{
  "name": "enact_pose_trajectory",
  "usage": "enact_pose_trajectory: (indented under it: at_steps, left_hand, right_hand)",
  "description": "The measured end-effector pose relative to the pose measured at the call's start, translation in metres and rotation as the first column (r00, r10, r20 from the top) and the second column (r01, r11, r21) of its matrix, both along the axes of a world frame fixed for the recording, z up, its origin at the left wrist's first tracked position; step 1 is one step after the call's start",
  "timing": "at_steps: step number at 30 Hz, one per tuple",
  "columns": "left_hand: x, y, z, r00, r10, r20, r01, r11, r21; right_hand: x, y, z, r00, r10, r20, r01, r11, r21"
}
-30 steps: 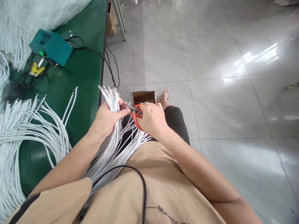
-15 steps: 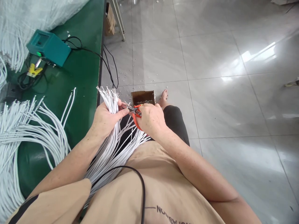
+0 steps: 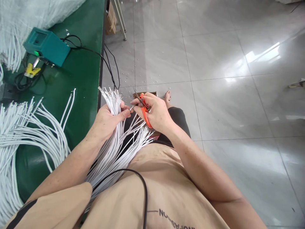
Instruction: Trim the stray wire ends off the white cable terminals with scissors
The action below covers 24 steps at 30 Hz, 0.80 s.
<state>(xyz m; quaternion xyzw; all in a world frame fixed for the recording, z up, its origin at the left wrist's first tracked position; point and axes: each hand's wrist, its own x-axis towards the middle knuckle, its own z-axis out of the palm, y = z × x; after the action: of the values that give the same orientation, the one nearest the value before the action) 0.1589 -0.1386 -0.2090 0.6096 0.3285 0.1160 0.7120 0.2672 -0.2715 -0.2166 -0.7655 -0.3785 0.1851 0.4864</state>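
Observation:
My left hand (image 3: 108, 119) is wrapped round a thick bundle of white cables (image 3: 113, 103), whose cut ends stick up above the fingers. Between its thumb and fingertips one cable end (image 3: 131, 108) points to the right. My right hand (image 3: 156, 109) holds scissors with orange handles (image 3: 146, 118), the blades tilted up and to the left, away from the cable. Its thumb and fingertips come close to that single cable end; whether they touch it I cannot tell. More white cables (image 3: 133, 148) fan across my lap below both hands.
On the green table (image 3: 83, 70) at left stand a teal box-shaped device (image 3: 46, 46) with a yellow clip (image 3: 32, 70) and heaps of white cables (image 3: 43, 133). A cardboard box (image 3: 152, 94) sits behind my right hand. Small white scraps litter the tiled floor (image 3: 162, 63).
The scissors have moved away from the cable end and swung upward in my right hand, whose fingertips now come near the cable. My left hand keeps its hold on the bundle.

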Motion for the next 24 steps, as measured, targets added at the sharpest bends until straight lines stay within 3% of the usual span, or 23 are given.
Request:
enact_pose_trajectory:
  at_steps: [3, 5, 11, 15, 17, 20, 24]
  left_hand:
    - [0.000, -0.001, 0.001, 1.000, -0.022, 0.010, 0.023, 0.999, -0.024]
    - [0.000, -0.001, 0.002, 0.999, -0.036, 0.005, 0.036, 0.999, -0.027]
    - [0.000, -0.001, 0.004, 0.998, -0.064, -0.004, 0.063, 0.996, -0.064]
    - [0.000, -0.001, 0.002, 0.998, -0.063, 0.014, 0.063, 0.998, -0.031]
    - [-0.001, -0.001, 0.000, 0.997, -0.070, 0.022, 0.069, 0.998, 0.011]
    - [-0.002, -0.001, -0.001, 0.998, -0.053, -0.018, 0.055, 0.983, 0.177]
    - [-0.004, -0.002, 0.000, 0.994, -0.046, -0.101, 0.086, 0.894, 0.439]
  right_hand:
    - [0.003, 0.001, 0.004, 0.991, 0.108, -0.077, -0.102, 0.992, 0.079]
    - [0.003, 0.001, 0.005, 0.984, 0.120, -0.129, -0.106, 0.988, 0.111]
    - [-0.005, 0.000, -0.002, 0.950, 0.021, -0.311, 0.023, 0.990, 0.137]
    - [-0.014, 0.003, -0.007, 0.936, -0.063, -0.347, 0.102, 0.990, 0.093]
    - [-0.017, 0.004, -0.010, 0.965, -0.094, -0.244, 0.121, 0.988, 0.100]
    - [-0.018, 0.005, -0.015, 0.991, -0.115, 0.075, 0.102, 0.983, 0.153]
    - [-0.019, 0.004, -0.018, 0.958, -0.016, 0.287, -0.040, 0.981, 0.187]
